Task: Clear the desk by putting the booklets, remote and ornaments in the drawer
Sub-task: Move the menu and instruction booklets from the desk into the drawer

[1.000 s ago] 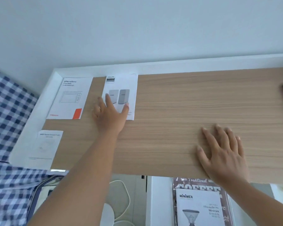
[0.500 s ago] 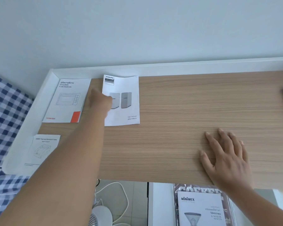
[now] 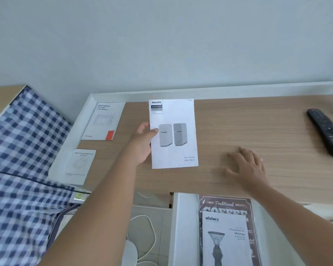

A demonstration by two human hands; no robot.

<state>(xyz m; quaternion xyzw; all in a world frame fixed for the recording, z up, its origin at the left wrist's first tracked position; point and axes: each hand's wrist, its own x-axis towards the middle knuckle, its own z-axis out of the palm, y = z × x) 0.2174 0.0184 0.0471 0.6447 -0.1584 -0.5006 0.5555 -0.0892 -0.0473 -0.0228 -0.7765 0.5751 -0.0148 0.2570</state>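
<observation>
My left hand (image 3: 143, 143) grips the left edge of a white Philips speaker booklet (image 3: 176, 148), thumb on its cover, and the booklet is lifted over the wooden desk (image 3: 258, 127). My right hand (image 3: 246, 167) rests flat on the desk with fingers spread and holds nothing. Two more white booklets lie at the desk's left end: an oven booklet (image 3: 104, 121) with an orange corner and a smaller printer booklet (image 3: 81, 166). A black remote (image 3: 325, 133) lies at the far right. Below the desk edge the open white drawer (image 3: 183, 227) holds a Minimex booklet (image 3: 227, 240) on a coffee-print sheet.
A blue and white checked cloth (image 3: 23, 169) covers something left of the desk. A white cable (image 3: 148, 227) loops on the tiled floor under the desk. A white raised rim (image 3: 238, 91) runs along the desk's back against the wall.
My left hand went from lying flat on the Philips booklet to gripping its left edge and has pulled it nearer and to the right. The view shifted, so the remote shows fully.
</observation>
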